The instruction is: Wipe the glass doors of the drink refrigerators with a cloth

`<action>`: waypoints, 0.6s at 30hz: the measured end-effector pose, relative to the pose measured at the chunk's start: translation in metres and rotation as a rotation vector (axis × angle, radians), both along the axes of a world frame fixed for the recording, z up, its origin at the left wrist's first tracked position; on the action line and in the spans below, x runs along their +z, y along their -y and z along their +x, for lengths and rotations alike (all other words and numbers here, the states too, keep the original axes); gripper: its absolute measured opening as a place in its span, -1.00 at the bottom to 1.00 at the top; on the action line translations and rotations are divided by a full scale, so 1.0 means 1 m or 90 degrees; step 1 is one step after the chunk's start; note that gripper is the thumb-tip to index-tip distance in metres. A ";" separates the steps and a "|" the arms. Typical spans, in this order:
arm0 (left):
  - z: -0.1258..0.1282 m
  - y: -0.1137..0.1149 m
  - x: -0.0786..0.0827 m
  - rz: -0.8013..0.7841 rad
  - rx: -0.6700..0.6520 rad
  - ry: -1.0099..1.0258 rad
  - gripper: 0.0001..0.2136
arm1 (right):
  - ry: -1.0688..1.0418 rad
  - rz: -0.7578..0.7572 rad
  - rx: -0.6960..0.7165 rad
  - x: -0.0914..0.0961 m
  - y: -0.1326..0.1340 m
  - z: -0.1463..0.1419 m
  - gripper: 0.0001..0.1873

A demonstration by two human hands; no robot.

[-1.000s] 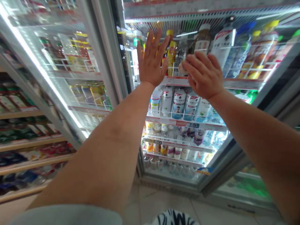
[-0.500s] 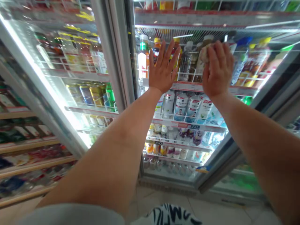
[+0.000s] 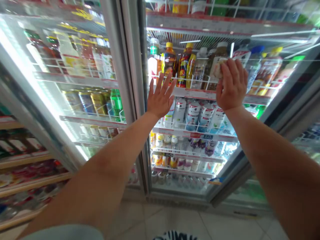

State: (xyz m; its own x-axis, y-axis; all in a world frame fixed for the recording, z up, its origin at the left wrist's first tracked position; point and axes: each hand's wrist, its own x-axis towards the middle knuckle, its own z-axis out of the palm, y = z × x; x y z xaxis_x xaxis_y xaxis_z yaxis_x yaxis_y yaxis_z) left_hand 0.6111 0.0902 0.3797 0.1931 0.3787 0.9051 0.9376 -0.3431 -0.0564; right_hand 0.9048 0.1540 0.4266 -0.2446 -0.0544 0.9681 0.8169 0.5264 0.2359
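Note:
My left hand (image 3: 160, 98) lies flat on the glass door (image 3: 180, 180) of a drinks fridge, fingers spread, holding nothing. It is close to the door's left frame (image 3: 141, 100). My right hand (image 3: 231, 86) presses a small pale cloth (image 3: 217, 69) against the same glass, further right and a little higher. Only an edge of the cloth shows past my fingers. Behind the glass, at hand height, a wire shelf carries upright bottles (image 3: 186, 65) with yellow and white caps.
A second fridge door (image 3: 82, 83) stands to the left, with bottles and cans behind it. Lower shelves hold white bottles (image 3: 192, 113) and small cups. Open store shelves (image 3: 22, 160) run along the far left. A tiled floor (image 3: 175, 220) lies below.
Both hands have slid down the glass, the left one further than the right. My right hand first moved right and turned upright with the cloth under it.

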 end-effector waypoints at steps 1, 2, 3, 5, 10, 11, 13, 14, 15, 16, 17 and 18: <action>0.000 -0.002 -0.002 0.001 0.004 0.006 -0.39 | -0.005 0.005 -0.003 -0.001 -0.001 0.000 -0.38; 0.001 -0.004 -0.003 0.001 0.009 0.010 -0.39 | -0.012 0.007 -0.004 -0.003 -0.002 0.001 -0.38; 0.002 -0.005 -0.003 0.001 0.011 0.012 -0.39 | -0.020 0.006 -0.005 -0.004 -0.003 0.001 -0.38; 0.004 -0.006 -0.002 0.005 0.005 0.012 -0.39 | -0.041 0.007 0.000 -0.007 -0.003 0.001 -0.37; 0.003 -0.002 -0.002 0.018 -0.015 0.015 -0.40 | -0.103 0.006 0.026 -0.014 -0.006 -0.001 -0.41; 0.002 -0.001 -0.002 0.015 -0.015 0.017 -0.40 | -0.132 0.011 0.028 -0.015 -0.009 -0.001 -0.42; 0.002 -0.002 -0.003 0.006 -0.016 0.020 -0.39 | -0.223 0.035 0.034 -0.016 -0.016 0.001 -0.44; 0.001 -0.002 -0.003 0.003 -0.016 0.019 -0.39 | -0.273 0.050 0.040 -0.017 -0.020 0.003 -0.43; 0.001 -0.003 -0.003 0.004 -0.015 0.018 -0.39 | -0.320 0.064 0.046 -0.018 -0.024 0.006 -0.40; 0.001 -0.004 -0.004 0.009 -0.012 0.015 -0.39 | -0.363 0.077 0.052 -0.020 -0.027 0.008 -0.37; 0.001 -0.004 -0.004 0.017 -0.008 0.012 -0.40 | -0.395 0.088 0.053 -0.022 -0.028 0.010 -0.34; 0.000 -0.005 -0.004 0.025 -0.003 0.007 -0.41 | -0.400 0.089 0.048 -0.026 -0.027 0.012 -0.33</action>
